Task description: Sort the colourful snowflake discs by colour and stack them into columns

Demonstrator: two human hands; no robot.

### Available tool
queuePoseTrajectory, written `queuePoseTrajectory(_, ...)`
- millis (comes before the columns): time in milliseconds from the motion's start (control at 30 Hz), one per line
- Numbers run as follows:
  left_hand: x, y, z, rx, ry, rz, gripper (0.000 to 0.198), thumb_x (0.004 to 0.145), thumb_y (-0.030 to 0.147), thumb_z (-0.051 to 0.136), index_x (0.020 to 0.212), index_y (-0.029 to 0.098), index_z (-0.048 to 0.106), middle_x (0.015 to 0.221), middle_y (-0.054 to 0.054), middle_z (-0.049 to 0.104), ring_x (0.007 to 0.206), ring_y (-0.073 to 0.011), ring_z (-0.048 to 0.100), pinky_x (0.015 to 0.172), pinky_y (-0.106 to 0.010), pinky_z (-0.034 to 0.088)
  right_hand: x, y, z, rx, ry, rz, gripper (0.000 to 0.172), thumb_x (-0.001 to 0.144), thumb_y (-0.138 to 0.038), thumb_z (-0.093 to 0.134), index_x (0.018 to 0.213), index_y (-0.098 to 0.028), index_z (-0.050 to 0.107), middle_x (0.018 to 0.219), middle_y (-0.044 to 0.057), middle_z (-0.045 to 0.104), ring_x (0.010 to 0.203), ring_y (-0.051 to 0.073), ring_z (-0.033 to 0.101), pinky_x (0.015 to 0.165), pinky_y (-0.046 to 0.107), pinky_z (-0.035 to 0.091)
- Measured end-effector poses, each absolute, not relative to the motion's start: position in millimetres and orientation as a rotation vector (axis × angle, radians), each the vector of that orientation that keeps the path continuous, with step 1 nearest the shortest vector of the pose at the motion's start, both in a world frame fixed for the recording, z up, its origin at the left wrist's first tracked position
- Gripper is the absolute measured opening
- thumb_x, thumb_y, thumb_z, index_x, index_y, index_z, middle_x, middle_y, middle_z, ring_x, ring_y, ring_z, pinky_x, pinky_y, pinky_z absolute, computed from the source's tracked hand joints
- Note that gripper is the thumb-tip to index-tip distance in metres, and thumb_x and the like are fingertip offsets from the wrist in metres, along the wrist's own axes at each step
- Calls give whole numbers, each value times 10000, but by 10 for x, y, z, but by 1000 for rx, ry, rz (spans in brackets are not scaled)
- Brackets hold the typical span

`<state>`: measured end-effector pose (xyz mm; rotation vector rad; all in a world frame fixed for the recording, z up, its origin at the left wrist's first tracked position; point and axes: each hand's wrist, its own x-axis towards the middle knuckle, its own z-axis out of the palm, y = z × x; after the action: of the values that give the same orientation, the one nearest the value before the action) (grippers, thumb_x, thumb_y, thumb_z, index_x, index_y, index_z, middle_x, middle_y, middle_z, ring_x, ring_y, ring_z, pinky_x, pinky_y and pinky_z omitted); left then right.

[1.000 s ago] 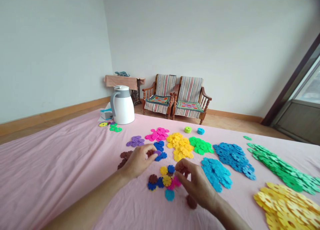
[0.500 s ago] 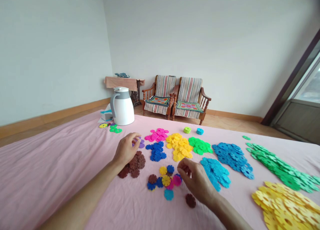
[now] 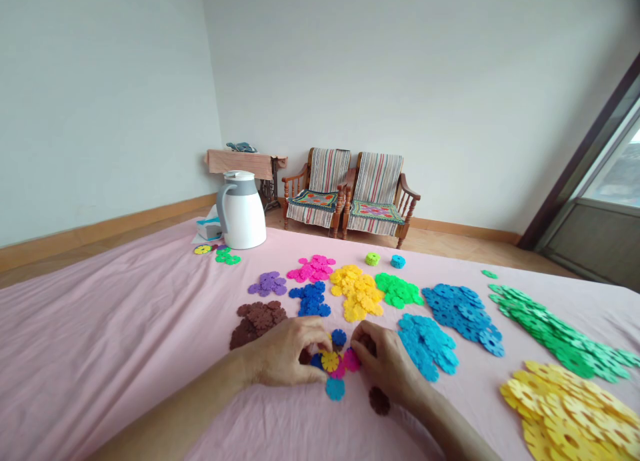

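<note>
My left hand point(image 3: 285, 357) rests on the pink sheet point(image 3: 125, 327) with its fingers curled down onto a small mixed cluster of flower-shaped plastic discs point(image 3: 330, 361). What its fingertips pinch is hidden. My right hand point(image 3: 387, 367) lies just right of that cluster, fingers closed, with a dark brown disc point(image 3: 369, 345) showing between them. A teal disc point(image 3: 335, 388) and a loose brown disc point(image 3: 379, 400) lie in front of the hands. Behind my left hand is a brown pile point(image 3: 257, 316).
Sorted piles lie beyond: purple point(image 3: 267, 283), dark blue point(image 3: 311, 299), pink point(image 3: 313, 268), yellow point(image 3: 357, 293), green point(image 3: 399, 290), blue point(image 3: 460, 307), cyan point(image 3: 427, 344). A long green heap point(image 3: 550, 331) and a yellow heap point(image 3: 570, 414) are at the right. A white jug point(image 3: 241, 211) stands far left, two chairs point(image 3: 350, 194) behind.
My left hand went out to the purple pile, left a purple disc there, and has come back to the mixed cluster. My right hand stayed almost still.
</note>
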<state>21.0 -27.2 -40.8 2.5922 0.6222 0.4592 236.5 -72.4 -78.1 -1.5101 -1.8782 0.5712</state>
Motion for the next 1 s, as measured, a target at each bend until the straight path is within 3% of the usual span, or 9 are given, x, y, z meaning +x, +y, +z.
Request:
queuePoseTrajectory(200, 253, -317, -416, 2621, 602, 450, 217, 741, 234, 673, 951, 202, 628, 932, -23, 623, 867, -169, 564, 763, -245, 422, 2349, -729, -775, -1517, -1896, 521, 138, 798, -186, 450, 706, -180, 552, 598, -16, 570, 540, 102, 488, 515, 203, 325)
queuePoseTrajectory(433, 254, -311, -424, 2597, 663, 474, 297, 728, 29, 541, 956, 197, 630, 879, -9, 645, 842, -148, 579, 784, -237, 423, 2359, -719, -814, -1530, -1905, 504, 139, 800, -184, 446, 704, -182, 547, 608, -19, 563, 547, 100, 482, 516, 203, 315)
queuePoseTrajectory(600, 263, -190, -528, 2361, 971, 787, 216, 720, 65, 533, 860, 183, 647, 858, -23, 640, 819, -155, 594, 739, -251, 468, 2351, -721, -802, -1532, -1908, 503, 137, 799, -185, 445, 707, -184, 547, 609, -21, 563, 549, 101, 483, 519, 206, 315)
queuePoseTrajectory(767, 220, -11, -682, 2067, 1070, 1143, 245, 772, 130, 495, 996, 165, 588, 1003, -60, 620, 896, -163, 609, 789, -306, 514, 2336, -737, -752, -1531, -1908, 519, 142, 793, -181, 445, 703, -180, 555, 611, -19, 568, 541, 99, 485, 517, 209, 318)
queuePoseTrajectory(867, 201, 6, -688, 2082, 1042, 1188, 273, 796, 118, 454, 1033, 176, 576, 1079, -62, 602, 968, -166, 590, 820, -320, 511, 2337, -744, -743, -1536, -1911, 503, 150, 798, -188, 441, 709, -181, 562, 614, -15, 572, 548, 104, 491, 520, 213, 321)
queuePoseTrajectory(1000, 232, -84, -601, 2225, 1066, 1059, 216, 790, 109, 486, 948, 176, 618, 946, -45, 646, 853, -156, 605, 779, -293, 503, 2338, -744, -765, -1551, -1909, 484, 162, 813, -212, 439, 717, -183, 566, 607, -13, 564, 550, 109, 488, 520, 216, 327)
